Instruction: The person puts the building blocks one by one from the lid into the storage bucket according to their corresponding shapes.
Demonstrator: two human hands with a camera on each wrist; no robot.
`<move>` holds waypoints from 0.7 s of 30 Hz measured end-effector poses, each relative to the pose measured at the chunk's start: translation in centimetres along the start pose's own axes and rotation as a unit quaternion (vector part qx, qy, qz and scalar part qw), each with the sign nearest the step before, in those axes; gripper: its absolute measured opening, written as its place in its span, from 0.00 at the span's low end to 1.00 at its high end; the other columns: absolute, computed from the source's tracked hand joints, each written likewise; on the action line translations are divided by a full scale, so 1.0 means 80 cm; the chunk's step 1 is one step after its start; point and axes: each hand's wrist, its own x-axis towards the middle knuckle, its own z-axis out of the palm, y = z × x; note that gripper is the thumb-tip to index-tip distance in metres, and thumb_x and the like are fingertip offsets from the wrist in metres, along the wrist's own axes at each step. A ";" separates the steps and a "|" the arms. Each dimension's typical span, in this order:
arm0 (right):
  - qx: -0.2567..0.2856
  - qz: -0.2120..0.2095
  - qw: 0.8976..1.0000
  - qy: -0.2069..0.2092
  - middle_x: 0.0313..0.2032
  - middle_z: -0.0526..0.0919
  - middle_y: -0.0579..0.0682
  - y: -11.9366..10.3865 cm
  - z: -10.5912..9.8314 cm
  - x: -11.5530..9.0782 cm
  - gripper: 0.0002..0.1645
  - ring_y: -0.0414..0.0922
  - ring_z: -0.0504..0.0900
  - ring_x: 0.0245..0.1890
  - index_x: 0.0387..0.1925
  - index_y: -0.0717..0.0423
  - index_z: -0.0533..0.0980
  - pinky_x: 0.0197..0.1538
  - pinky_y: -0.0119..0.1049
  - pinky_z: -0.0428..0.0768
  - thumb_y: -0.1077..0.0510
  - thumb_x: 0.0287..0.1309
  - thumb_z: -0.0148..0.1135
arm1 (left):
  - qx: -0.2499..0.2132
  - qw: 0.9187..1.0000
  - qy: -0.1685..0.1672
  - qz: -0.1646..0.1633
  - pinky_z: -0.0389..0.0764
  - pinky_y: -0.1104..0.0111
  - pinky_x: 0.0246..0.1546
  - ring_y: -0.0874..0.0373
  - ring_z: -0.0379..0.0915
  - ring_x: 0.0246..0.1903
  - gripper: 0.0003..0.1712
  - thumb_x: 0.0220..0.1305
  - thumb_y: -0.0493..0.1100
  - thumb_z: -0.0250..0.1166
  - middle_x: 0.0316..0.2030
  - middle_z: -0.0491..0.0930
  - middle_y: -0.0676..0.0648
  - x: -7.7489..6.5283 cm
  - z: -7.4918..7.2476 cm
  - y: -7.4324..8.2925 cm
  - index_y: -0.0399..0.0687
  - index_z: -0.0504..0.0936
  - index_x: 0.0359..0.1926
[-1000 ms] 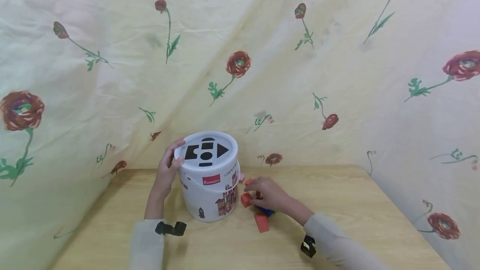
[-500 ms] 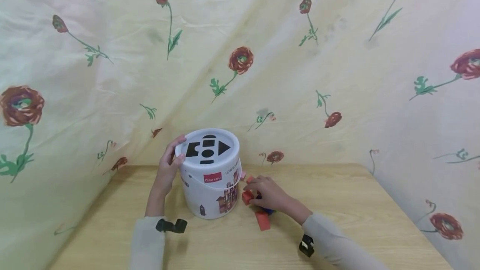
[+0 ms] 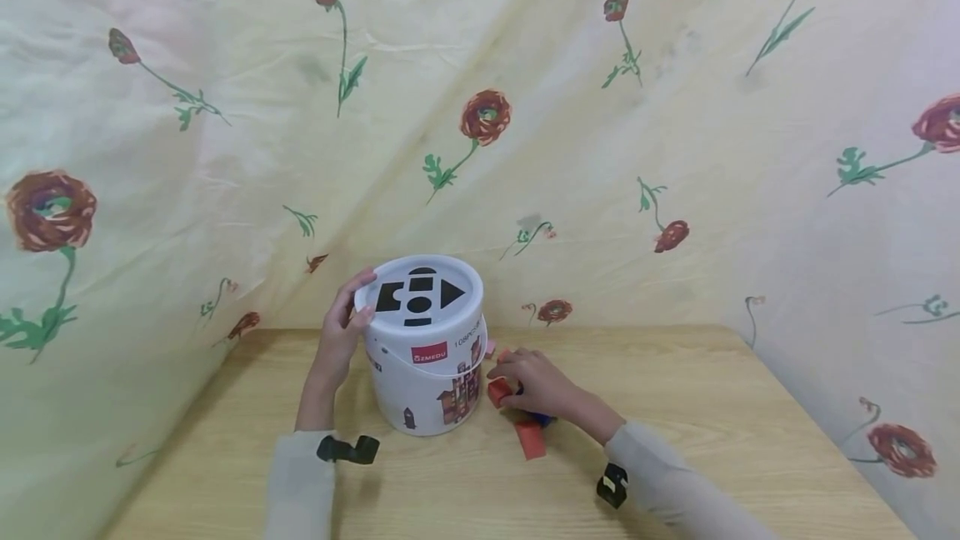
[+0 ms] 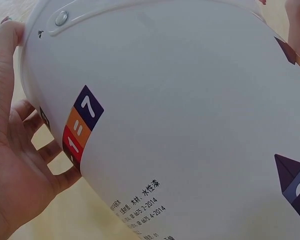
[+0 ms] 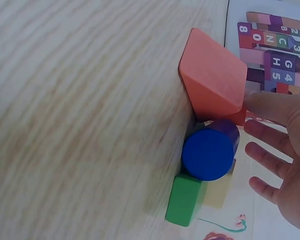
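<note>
A white lidded block bucket (image 3: 423, 390) with shape holes in its lid (image 3: 452, 319) stands on the table. My left hand (image 3: 341, 336) grips its upper left side, thumb and fingers round the rim; in the left wrist view that hand (image 4: 15, 150) spreads along the bucket wall. My right hand (image 3: 540, 383) reaches down over loose blocks beside the bucket, thumb and forefinger at a small red block (image 3: 498, 392). Under the palm lies a blue cylinder (image 5: 208, 154), next to a green block (image 5: 183, 200). A red wedge-shaped block (image 5: 215, 70) lies nearest the camera.
A pale yellow block (image 5: 217, 190) sits behind the green one. Beyond the right fingers is a pink block (image 3: 491, 348), close to the bucket. The wooden table (image 3: 675, 407) ends at a flowered cloth backdrop (image 3: 600, 148).
The view has shifted slightly. The small red block under the right fingers looks turned a little; both hands stay nearly where they were.
</note>
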 end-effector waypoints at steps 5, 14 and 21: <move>-0.005 0.001 1.000 -0.005 0.45 0.87 0.49 -0.002 -0.003 0.002 0.21 0.47 0.78 0.43 0.47 0.54 0.86 0.49 0.48 0.77 0.56 0.50 0.78 | -0.002 1.000 0.000 0.000 0.75 0.79 0.57 0.52 0.58 0.72 0.32 0.71 0.48 0.55 0.76 0.59 0.53 0.000 0.000 0.000 0.57 0.64 0.75; -0.010 0.017 1.000 -0.010 0.45 0.88 0.50 -0.004 -0.005 0.001 0.20 0.47 0.78 0.44 0.46 0.54 0.86 0.49 0.48 0.76 0.56 0.50 0.78 | 0.000 1.000 0.000 0.003 0.75 0.78 0.58 0.53 0.58 0.72 0.32 0.72 0.48 0.55 0.76 0.59 0.53 0.001 0.000 0.000 0.57 0.64 0.75; -0.022 0.014 1.000 -0.006 0.45 0.88 0.50 -0.002 -0.001 0.000 0.19 0.46 0.78 0.42 0.45 0.54 0.86 0.48 0.48 0.76 0.56 0.49 0.79 | -0.001 1.000 -0.001 0.004 0.74 0.79 0.57 0.51 0.56 0.73 0.32 0.72 0.48 0.54 0.77 0.59 0.51 0.000 -0.001 0.001 0.54 0.64 0.75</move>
